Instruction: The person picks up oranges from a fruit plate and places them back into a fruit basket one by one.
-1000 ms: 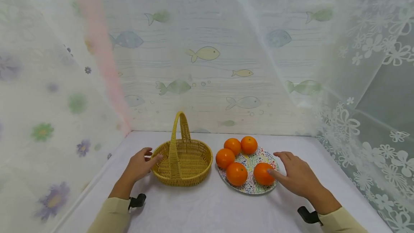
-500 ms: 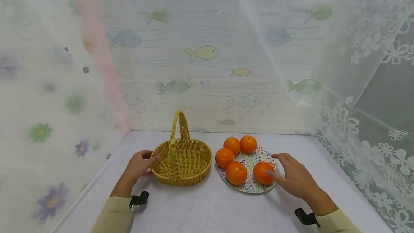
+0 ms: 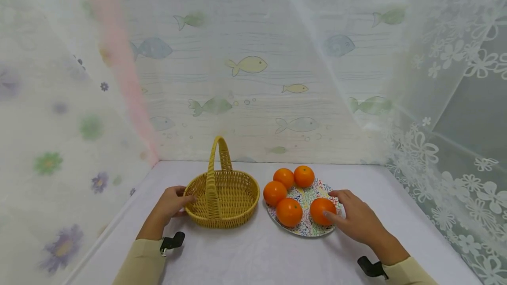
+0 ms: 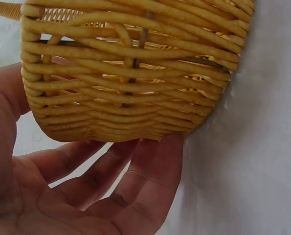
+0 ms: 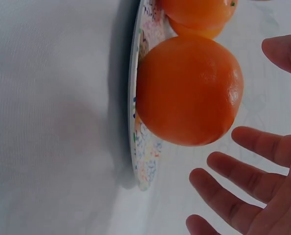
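Observation:
My left hand [image 3: 167,206] grips the left end of an empty yellow wicker basket [image 3: 237,220] with a tall arched handle. Its thumb goes over the rim to the inside, while the fingers [image 4: 157,176] lie against the outer wall in the left wrist view. To the right, a patterned plate [image 3: 306,197] carries several oranges. My right hand [image 3: 358,219] is at the plate's right side, fingers spread around the nearest orange [image 3: 318,209]. In the right wrist view that orange [image 5: 189,90] sits on the plate, with a gap between it and the fingertips [image 5: 245,134].
Along the plate's left side the other oranges [image 3: 289,212] sit close together. A white cloth [image 3: 253,258] covers the table. Behind it hangs a fish-printed curtain [image 3: 253,100], with sheer flowered curtains on both sides.
My left hand has closed in on the basket's rim, its thumb now inside. The right hand has moved slightly left, nearer to the orange. Basket, plate and oranges have stayed in place.

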Demonstrator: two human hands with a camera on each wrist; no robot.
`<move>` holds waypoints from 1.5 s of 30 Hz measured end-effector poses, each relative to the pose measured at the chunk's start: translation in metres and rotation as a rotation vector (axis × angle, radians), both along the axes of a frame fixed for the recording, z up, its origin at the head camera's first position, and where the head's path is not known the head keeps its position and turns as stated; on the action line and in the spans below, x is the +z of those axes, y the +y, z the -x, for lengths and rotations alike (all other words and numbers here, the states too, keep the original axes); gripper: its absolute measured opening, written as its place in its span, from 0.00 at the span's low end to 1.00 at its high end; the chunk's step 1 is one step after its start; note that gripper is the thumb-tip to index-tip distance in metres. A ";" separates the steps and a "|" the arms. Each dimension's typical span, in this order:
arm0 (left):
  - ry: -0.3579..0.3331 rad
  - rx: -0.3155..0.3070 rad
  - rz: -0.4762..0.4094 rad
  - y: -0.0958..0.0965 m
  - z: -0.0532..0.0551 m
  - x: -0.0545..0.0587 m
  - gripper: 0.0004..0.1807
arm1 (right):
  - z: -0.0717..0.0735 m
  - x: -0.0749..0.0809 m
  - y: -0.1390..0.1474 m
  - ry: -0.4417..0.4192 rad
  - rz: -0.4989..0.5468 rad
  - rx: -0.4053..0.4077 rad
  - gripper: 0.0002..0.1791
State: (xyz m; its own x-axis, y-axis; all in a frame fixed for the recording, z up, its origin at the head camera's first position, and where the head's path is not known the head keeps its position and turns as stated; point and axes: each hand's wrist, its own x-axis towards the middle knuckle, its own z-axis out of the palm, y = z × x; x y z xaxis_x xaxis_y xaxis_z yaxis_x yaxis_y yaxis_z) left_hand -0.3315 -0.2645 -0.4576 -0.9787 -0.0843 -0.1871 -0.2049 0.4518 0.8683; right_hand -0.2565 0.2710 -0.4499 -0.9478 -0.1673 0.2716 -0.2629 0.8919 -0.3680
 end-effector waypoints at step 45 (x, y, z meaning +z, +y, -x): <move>-0.045 -0.032 -0.109 -0.005 0.003 -0.014 0.42 | 0.007 -0.024 -0.006 -0.190 0.336 -0.038 0.50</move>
State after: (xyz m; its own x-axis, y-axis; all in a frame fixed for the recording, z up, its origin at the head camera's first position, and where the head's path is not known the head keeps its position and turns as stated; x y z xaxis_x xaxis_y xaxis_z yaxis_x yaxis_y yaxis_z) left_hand -0.3343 -0.2700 -0.4721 -0.9709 -0.0299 -0.2376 -0.2321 0.3626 0.9026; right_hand -0.2634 0.2655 -0.4743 -0.9903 -0.0624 0.1239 -0.1306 0.7210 -0.6805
